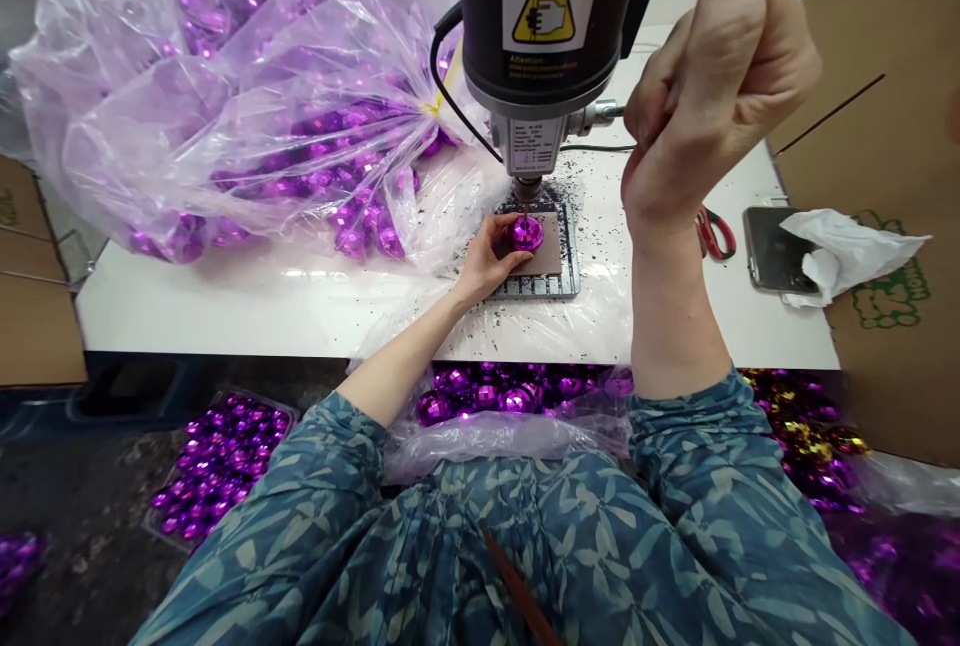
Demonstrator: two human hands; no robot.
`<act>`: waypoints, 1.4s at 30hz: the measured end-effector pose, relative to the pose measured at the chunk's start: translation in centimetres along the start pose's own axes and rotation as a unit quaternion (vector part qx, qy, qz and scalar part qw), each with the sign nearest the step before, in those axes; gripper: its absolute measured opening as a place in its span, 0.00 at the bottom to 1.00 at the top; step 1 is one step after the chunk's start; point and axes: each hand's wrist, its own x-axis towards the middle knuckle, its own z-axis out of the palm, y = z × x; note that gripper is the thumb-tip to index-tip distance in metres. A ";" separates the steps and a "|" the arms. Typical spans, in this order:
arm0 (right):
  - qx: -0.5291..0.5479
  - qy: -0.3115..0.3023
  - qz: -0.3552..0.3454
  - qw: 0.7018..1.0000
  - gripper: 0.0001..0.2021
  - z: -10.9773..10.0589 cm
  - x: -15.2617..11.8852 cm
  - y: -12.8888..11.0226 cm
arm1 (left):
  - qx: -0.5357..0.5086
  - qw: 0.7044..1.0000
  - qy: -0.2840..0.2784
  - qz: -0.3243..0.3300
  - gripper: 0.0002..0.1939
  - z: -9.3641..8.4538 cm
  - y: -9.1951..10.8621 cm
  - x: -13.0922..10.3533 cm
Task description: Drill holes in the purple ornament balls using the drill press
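Observation:
My left hand (491, 258) pinches a shiny purple faceted ball (527, 233) between thumb and fingers. The ball rests on a brown pad (550, 256) over the grey metal base plate (568, 284) of a drill press (551, 16). The drill's tip is right over the top of the ball; whether it has entered cannot be made out. Raised at the right, my right hand (724, 91) is closed round the end of the press's side lever (609, 113). Dark shavings lie scattered about the plate.
Clear bags (247, 126) of purple balls cover the table's (247, 301) left and back. Red-handled scissors (718, 234), a phone (780, 251) and crumpled tissue (855, 246) lie right. Purple balls (517, 398) sit before my lap; a tray (225, 461) stands lower left. Cardboard (892, 156) borders the right.

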 end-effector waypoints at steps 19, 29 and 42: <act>-0.070 -0.002 -0.044 0.997 0.35 -3.6 -4.5 2.6 | 0.009 1.000 -0.006 0.013 0.31 -0.2 0.4 -0.1; -0.069 -0.003 -0.079 0.994 0.34 -5.0 -5.7 4.6 | -0.001 1.000 0.010 -0.009 0.32 0.0 0.5 0.0; -0.051 -0.030 0.144 0.988 0.20 1.7 3.4 0.8 | 0.103 0.991 0.084 -0.015 0.28 -0.7 3.0 -1.0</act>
